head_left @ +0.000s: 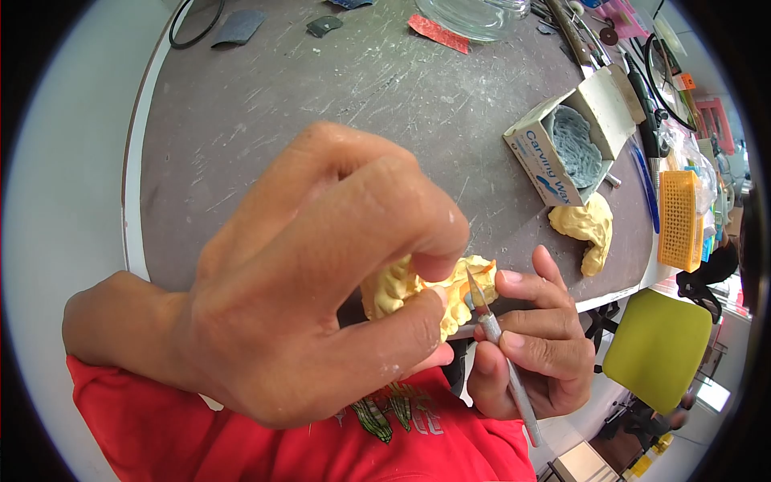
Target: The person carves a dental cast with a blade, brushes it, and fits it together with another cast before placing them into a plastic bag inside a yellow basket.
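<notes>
My left hand (321,281) reaches in from the left, close to the camera, its thumb and fingers closed on a yellow dental cast (393,289). The hand covers much of the cast; its right end shows bumpy, tooth-like shapes and small orange patches. My right hand (538,345) grips a craft knife (514,377) with a knurled metal handle, pencil fashion. The knife's pointed blade tilts up and overlaps the cast's right end, and the right fingertips are close beside that end. Both hands are at the table's near edge, in front of a red shirt.
A box of carving wax (534,157) stands open on the scratched grey table (265,104), a second yellow cast (584,229) next to it. At the back are a red strip (438,33) and a glass dish (474,16). A yellow basket (680,221) and green chair (658,349) are at right.
</notes>
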Demonstrator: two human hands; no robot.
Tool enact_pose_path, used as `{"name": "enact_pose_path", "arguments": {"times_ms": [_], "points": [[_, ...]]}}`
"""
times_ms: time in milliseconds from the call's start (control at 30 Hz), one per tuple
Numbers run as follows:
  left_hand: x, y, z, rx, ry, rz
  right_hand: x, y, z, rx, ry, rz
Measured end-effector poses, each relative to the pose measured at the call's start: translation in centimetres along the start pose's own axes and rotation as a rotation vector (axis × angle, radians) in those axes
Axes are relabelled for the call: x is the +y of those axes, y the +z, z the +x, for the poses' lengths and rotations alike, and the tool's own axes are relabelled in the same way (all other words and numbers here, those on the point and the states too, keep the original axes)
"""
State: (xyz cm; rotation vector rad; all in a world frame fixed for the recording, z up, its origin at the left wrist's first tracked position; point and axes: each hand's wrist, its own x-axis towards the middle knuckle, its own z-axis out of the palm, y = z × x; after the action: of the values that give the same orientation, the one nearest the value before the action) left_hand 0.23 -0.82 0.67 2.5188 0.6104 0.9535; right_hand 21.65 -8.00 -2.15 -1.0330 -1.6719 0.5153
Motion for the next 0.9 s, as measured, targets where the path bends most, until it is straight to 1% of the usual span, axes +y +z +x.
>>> {"name": "enact_pose_path", "arguments": {"times_ms": [33, 67, 133, 167, 267, 333, 600, 700, 767, 800, 833, 867, 900], "points": [[-0.3, 0.2, -0.1, 0.042, 0.016, -0.017, 0.0, 0.0, 0.0, -0.006, -0.007, -0.010], [-0.6, 0.4, -0.1, 0.043, 0.017, -0.017, 0.0, 0.0, 0.1, -0.012, -0.013, -0.020], [-1.2, 0.6, -0.1, 0.068, 0.108, -0.003, 0.1, 0.0, -0.1, 0.006, -0.008, -0.012], [-1.1, 0.6, -0.1, 0.069, 0.109, -0.003, 0.2, 0.1, -0.2, 0.024, -0.002, -0.004], [-0.7, 0.5, -0.2, 0.076, 0.076, -0.020, 0.2, 0.2, -0.4, 0.060, 0.004, 0.022], [-0.4, 0.2, -0.2, 0.043, 0.018, -0.017, 0.0, 0.3, -0.3, 0.053, 0.007, 0.016], [-0.3, 0.1, -0.2, 0.035, 0.006, -0.021, -0.1, 0.2, -0.1, 0.005, -0.001, -0.034], [-0.3, 0.2, -0.2, 0.040, 0.006, -0.026, 0.2, 0.2, -0.4, 0.033, -0.007, -0.017], [-0.1, 0.1, -0.1, 0.041, 0.004, -0.030, 0.6, 0.0, -0.7, 0.092, -0.025, 0.040], [0.2, 0.0, 0.0, 0.027, -0.051, -0.044, 0.7, -0.2, -0.9, 0.096, -0.029, 0.038], [0.3, -0.1, 0.2, 0.013, -0.104, -0.058, 0.8, -0.4, -1.0, 0.146, -0.036, 0.104], [0.2, -0.2, 0.2, 0.012, -0.097, -0.055, 1.0, -0.7, -1.1, 0.197, -0.042, 0.170], [0.0, -0.2, 0.0, 0.019, -0.119, -0.097, 1.5, -1.1, -0.7, 0.253, -0.130, 0.100]]}}
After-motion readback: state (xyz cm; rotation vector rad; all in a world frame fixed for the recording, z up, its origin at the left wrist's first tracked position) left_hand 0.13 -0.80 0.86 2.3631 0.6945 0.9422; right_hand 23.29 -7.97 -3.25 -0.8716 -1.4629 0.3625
